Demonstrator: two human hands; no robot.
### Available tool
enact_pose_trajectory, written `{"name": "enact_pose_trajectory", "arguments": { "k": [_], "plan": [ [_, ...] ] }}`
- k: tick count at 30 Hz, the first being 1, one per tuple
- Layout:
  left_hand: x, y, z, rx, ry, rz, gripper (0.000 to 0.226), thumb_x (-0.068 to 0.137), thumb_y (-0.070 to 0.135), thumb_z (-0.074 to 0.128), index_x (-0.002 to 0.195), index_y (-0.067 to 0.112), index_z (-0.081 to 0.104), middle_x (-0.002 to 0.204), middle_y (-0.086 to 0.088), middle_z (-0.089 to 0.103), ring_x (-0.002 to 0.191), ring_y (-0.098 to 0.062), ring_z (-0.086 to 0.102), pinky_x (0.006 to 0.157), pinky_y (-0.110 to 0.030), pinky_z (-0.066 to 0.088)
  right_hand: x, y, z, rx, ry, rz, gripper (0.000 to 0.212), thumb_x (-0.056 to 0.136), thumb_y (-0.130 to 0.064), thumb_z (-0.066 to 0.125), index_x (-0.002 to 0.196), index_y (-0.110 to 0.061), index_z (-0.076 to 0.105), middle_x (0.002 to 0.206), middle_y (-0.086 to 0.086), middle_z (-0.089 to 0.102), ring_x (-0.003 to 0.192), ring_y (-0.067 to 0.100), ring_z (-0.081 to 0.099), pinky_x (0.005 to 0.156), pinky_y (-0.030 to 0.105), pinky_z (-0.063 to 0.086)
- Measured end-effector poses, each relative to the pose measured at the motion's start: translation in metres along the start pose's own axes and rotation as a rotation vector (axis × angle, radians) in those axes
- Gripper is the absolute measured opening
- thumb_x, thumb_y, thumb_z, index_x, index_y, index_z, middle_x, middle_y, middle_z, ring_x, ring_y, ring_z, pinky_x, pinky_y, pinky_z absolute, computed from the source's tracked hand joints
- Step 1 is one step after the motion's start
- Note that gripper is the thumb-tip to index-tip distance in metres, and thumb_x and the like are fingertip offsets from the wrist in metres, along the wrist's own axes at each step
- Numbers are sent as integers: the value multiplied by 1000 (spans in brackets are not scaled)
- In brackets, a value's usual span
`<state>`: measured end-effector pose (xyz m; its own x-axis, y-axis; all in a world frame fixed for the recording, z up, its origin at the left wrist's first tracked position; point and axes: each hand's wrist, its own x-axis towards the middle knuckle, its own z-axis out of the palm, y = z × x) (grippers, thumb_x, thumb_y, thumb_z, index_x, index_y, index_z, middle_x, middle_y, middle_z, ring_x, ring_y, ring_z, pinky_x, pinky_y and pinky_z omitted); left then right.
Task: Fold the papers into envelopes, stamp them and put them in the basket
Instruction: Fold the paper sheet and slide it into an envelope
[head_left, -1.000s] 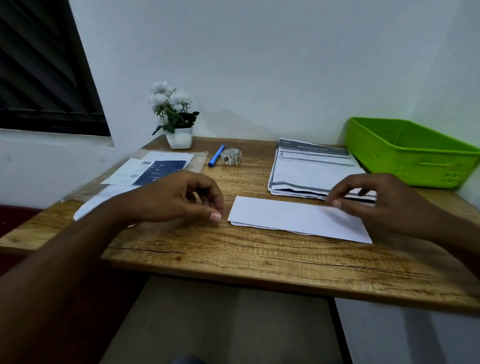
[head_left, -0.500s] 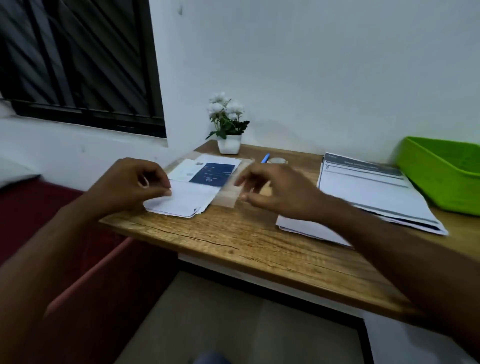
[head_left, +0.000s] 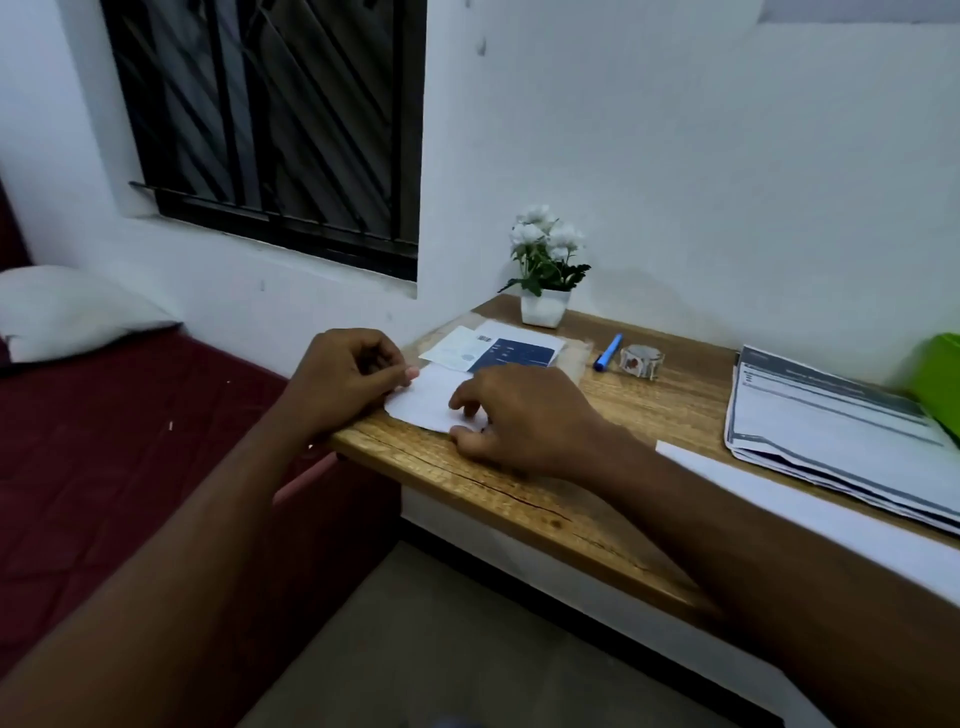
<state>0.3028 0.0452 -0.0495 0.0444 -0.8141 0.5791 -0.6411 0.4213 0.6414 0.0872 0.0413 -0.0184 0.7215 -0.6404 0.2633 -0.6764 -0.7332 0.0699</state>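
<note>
A small stack of white envelopes (head_left: 423, 400) lies at the left front corner of the wooden table (head_left: 519, 499). My left hand (head_left: 348, 382) pinches its left edge with curled fingers. My right hand (head_left: 519, 415) rests on the stack's right part, fingertips on the paper. A folded white paper (head_left: 769, 499) lies behind my right forearm. The stack of printed papers (head_left: 826, 431) sits at the right. A roll of stamps (head_left: 641, 360) stands toward the back. Only the edge of the green basket (head_left: 940, 374) shows at far right.
A blue pen (head_left: 608, 352) lies beside the stamp roll. A clear sleeve with a blue-and-white card (head_left: 498, 351) sits behind the envelopes. A white potted flower (head_left: 545, 270) stands at the back corner. A red bed with a white pillow (head_left: 67, 312) is left of the table.
The view has swung left. My right hand has left the folded paper and come across onto the envelope stack. My left hand has closed on the stack's left edge.
</note>
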Motion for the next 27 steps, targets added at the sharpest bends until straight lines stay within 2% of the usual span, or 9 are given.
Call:
{"name": "enact_pose_trajectory", "arguments": {
  "k": [3, 6, 10, 13, 15, 17, 22, 25, 27],
  "plan": [
    [0, -2, -2, -25, 20, -17, 12, 75, 21, 79, 74, 15, 69, 70, 2, 70, 62, -11, 64, 58, -19, 50, 2, -6, -1, -75, 11, -38, 31, 90, -34, 53, 118, -26, 65, 112, -5, 68, 105, 17, 61, 79, 37, 52],
    [-1, -3, -3, -47, 32, -25, 13, 76, 22, 79, 74, 13, 69, 70, 0, 70, 65, -18, 67, 63, -25, 54, 4, -9, -2, -95, 29, -34, 35, 91, -24, 52, 125, -28, 60, 118, -5, 67, 111, 17, 59, 79, 34, 50],
    [-2, -3, -5, -130, 19, -47, 15, 76, 20, 78, 78, 8, 69, 72, -6, 71, 66, -20, 70, 65, -29, 57, 4, -13, 0, 15, 23, 31, 39, 90, -46, 54, 124, -29, 61, 118, -9, 66, 109, 15, 59, 84, 37, 51],
    [-3, -2, -6, -188, 17, -44, 17, 76, 19, 77, 80, 5, 69, 74, -10, 72, 67, -21, 70, 64, -29, 55, 4, -19, 4, -49, 63, 0, 27, 92, -39, 50, 105, -25, 69, 102, -3, 69, 95, 18, 63, 72, 35, 51],
    [-4, -1, -7, -217, 11, -40, 21, 74, 21, 77, 82, 3, 68, 77, -12, 72, 69, -23, 71, 66, -30, 57, 4, -22, 4, -101, 114, -22, 24, 93, -31, 47, 93, -21, 69, 89, 0, 68, 83, 20, 63, 62, 30, 45],
    [-4, -1, -8, -233, 8, -37, 25, 72, 22, 77, 83, 2, 68, 78, -13, 72, 70, -23, 71, 67, -28, 59, 3, -23, 2, -83, 156, 11, 23, 93, -29, 48, 93, -22, 69, 88, -1, 68, 83, 20, 63, 62, 30, 42],
    [-2, -3, -8, -188, -12, -30, 16, 75, 21, 76, 83, 8, 71, 78, -6, 73, 72, -21, 71, 70, -30, 57, -4, -20, -9, 167, 158, 149, 21, 87, -31, 61, 107, -34, 67, 98, -13, 70, 92, 6, 60, 71, 28, 42],
    [1, -4, -10, -143, -51, 32, 19, 83, 38, 68, 83, 19, 73, 83, -1, 74, 81, -24, 69, 75, -37, 55, -9, -21, -20, 374, 229, 182, 21, 83, -33, 66, 102, -37, 72, 85, -19, 70, 81, 0, 61, 66, 27, 48],
    [0, 0, -11, -144, -55, 81, 39, 85, 62, 51, 84, 29, 72, 83, 10, 73, 82, -11, 68, 74, -32, 54, -14, -20, -31, 527, 312, 184, 12, 82, -32, 68, 90, -38, 75, 81, -19, 70, 77, 0, 62, 65, 30, 52]
  ]
}}
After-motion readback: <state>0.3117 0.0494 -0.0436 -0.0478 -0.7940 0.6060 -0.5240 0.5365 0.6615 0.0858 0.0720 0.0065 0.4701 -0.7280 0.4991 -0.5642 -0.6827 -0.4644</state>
